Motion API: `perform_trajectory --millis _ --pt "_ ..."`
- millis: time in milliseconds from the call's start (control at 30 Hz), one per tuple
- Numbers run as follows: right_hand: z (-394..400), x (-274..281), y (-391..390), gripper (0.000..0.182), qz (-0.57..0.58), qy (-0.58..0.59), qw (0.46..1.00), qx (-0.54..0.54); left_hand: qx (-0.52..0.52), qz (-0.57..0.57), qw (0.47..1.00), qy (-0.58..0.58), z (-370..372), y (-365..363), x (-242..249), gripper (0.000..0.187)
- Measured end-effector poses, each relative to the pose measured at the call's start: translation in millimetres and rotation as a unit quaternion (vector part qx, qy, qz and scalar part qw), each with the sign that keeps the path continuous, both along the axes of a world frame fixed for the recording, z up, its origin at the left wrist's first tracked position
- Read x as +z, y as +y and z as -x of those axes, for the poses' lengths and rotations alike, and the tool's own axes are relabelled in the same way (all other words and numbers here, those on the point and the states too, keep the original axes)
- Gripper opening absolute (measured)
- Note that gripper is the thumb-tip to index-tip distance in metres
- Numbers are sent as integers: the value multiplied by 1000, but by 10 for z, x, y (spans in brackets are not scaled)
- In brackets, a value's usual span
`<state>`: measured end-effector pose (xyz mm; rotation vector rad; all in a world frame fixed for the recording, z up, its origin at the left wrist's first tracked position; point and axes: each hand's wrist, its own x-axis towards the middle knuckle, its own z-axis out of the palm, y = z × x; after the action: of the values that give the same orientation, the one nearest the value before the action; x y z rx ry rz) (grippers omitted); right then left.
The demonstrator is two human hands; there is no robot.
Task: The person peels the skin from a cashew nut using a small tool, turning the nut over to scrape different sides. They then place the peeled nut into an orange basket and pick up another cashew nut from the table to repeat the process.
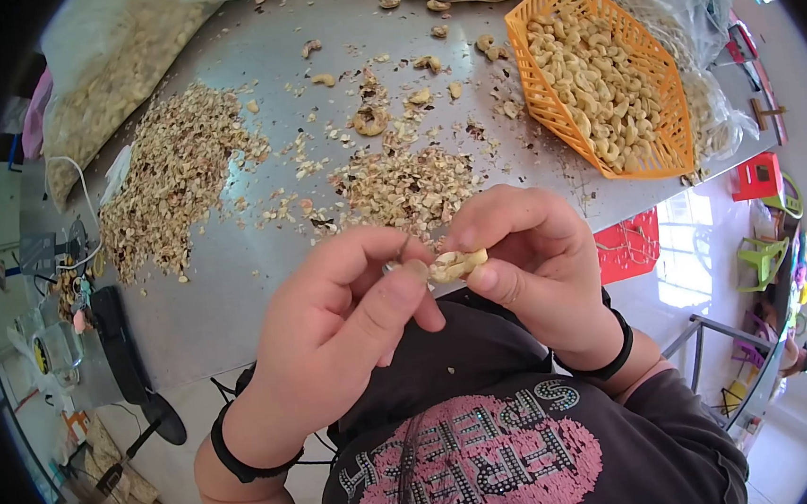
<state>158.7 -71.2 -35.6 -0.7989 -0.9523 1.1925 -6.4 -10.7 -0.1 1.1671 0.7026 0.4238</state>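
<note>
My right hand (pixel 552 273) pinches a pale cashew (pixel 459 266) between thumb and forefinger, in front of my body at the table's near edge. Close against the cashew's other end is my left hand (pixel 347 318), its fingers closed around a small metal tool (pixel 390 267). Most of that tool is hidden by the fingers, so its exact kind does not show. Just beyond my hands, a heap of cashew skin flakes (pixel 408 187) lies on the metal table (pixel 178 331).
An orange slotted basket (pixel 544 113) of cashews stands at the right. A larger flake pile (pixel 174 166) spreads on the left. Loose cashews (pixel 427 63) dot the middle. Clear bags of cashews (pixel 115 80) line the back. A black stand (pixel 122 345) is at the left edge.
</note>
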Motion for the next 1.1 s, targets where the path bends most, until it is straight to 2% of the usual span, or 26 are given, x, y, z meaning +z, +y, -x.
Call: perform_trajectory --millis 33,67,167,233,467,667,733,867,933,1100 --pt "-5 -11 7 19 -38 -47 998 -10 -22 40 999 1 8 8 3 20" --pt "-5 -9 6 19 -38 -47 998 -10 -22 40 999 1 -4 -1 7 20" --pt "2 16 -4 22 -54 -83 995 -12 18 -7 1000 5 -34 -21 -3 18" --pt "28 48 -24 22 -11 -32 999 -6 14 -218 973 76 -12 -8 -56 18" --pt "26 40 -35 21 10 -47 997 -60 16 -239 970 48 -39 -20 -22 22" --pt "-8 -13 -6 20 -57 -132 986 -82 -4 -239 970 44 -34 -66 -7 30" --pt "-31 -28 0 21 -96 -204 970 -94 5 -261 965 16 -48 -95 -75 31" --pt "-2 -5 -19 19 -91 -200 972 -88 5 -288 958 5 -81 -97 -107 30" --pt "45 40 -45 18 -25 -87 994 -61 14 -274 962 2 -88 -105 -119 30" --pt "46 24 -21 20 -17 -13 999 -29 23 -302 953 14 -89 -100 -125 30"
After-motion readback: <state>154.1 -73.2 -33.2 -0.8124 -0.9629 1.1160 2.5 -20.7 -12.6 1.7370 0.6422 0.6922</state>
